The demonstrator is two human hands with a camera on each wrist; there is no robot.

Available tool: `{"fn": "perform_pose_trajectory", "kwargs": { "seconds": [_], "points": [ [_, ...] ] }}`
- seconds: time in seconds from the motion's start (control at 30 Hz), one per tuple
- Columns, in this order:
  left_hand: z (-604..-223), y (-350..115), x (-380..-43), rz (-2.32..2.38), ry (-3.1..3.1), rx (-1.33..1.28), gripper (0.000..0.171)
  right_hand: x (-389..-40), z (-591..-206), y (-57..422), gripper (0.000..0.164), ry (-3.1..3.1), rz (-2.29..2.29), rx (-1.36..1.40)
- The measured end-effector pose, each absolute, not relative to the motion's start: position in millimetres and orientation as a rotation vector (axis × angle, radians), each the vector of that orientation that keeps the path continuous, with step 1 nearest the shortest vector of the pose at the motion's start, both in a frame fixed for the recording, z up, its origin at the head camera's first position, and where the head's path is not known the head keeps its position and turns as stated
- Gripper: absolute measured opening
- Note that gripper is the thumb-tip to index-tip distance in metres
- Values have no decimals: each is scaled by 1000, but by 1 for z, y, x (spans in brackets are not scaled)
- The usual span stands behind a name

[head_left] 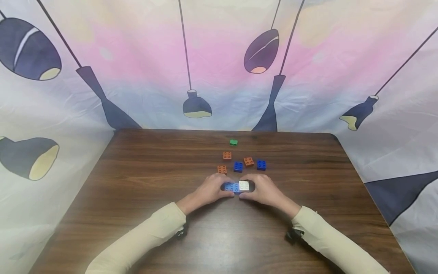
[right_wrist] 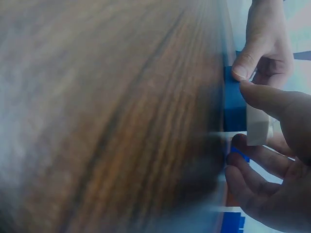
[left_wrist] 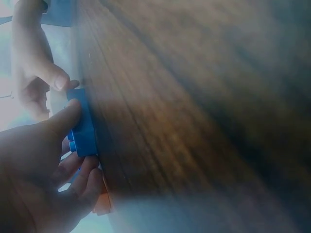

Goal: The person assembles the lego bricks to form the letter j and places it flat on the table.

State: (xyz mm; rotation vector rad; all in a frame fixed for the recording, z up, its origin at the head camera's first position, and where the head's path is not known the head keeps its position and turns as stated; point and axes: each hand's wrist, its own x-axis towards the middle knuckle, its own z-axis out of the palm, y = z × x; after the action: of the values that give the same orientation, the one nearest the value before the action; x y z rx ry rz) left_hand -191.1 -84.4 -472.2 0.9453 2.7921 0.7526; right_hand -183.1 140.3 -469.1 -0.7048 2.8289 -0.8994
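A long light-blue toy building brick [head_left: 231, 187] lies near the middle of the table, studs up. On its right end sits a white brick [head_left: 244, 185], which juts a little past the blue one in the right wrist view [right_wrist: 257, 130]. My left hand [head_left: 211, 189] pinches the blue brick's left part, thumb on the near side and fingers on the far side. From the other end my right hand [head_left: 266, 191] holds the white brick between thumb and fingers. Both thumb tips come close together along the near side.
Just beyond the hands lie three orange bricks [head_left: 227, 155] and two dark-blue bricks [head_left: 261, 164], all square. Farther back is a small green brick [head_left: 234, 142]. The brown wooden table [head_left: 143, 171] ends at a printed cloth backdrop [head_left: 219, 57].
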Motion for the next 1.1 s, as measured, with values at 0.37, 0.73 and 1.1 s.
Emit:
{"fn": "perform_pose_trajectory", "kwargs": {
  "seconds": [0.37,0.73,1.1],
  "points": [
    [-472,-83,-192,755,2784,942,42,-187,-477,139,38,2798,-967,-604],
    [-457,-94,-193,816,2847,959,44,-186,-478,139,34,2805,-994,-647],
    [-453,-110,-219,812,3024,906,55,-186,-478,139,36,2805,-973,-621]
  ]
}}
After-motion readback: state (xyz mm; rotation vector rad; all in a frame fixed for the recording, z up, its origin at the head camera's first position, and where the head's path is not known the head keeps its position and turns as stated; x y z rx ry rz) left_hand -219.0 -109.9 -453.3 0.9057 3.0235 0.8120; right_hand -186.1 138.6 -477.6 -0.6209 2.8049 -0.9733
